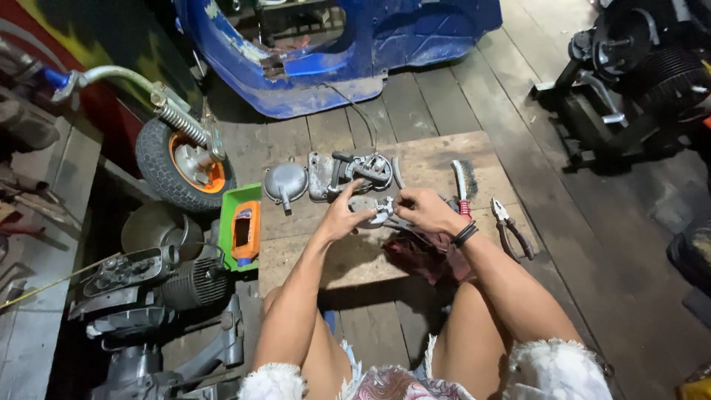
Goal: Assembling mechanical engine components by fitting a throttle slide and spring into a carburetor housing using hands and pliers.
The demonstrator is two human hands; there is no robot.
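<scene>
Together, both hands [385, 211] on metal part [374, 211].

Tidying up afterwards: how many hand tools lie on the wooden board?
2: a wire brush with a red-wrapped handle beyond the right hand, and dark-handled pliers near the board's right edge. The hands may hide others.

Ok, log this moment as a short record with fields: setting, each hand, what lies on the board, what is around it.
setting: wooden board on a plank floor, seen from above the seated person's knees
left hand: left hand grips a small metal part
right hand: right hand holds the same part from the other side
on board: round metal cover, grey engine casing, wire brush, pliers, dark red rag
around: small wheel with orange rim, green tray, blue body panel
</scene>
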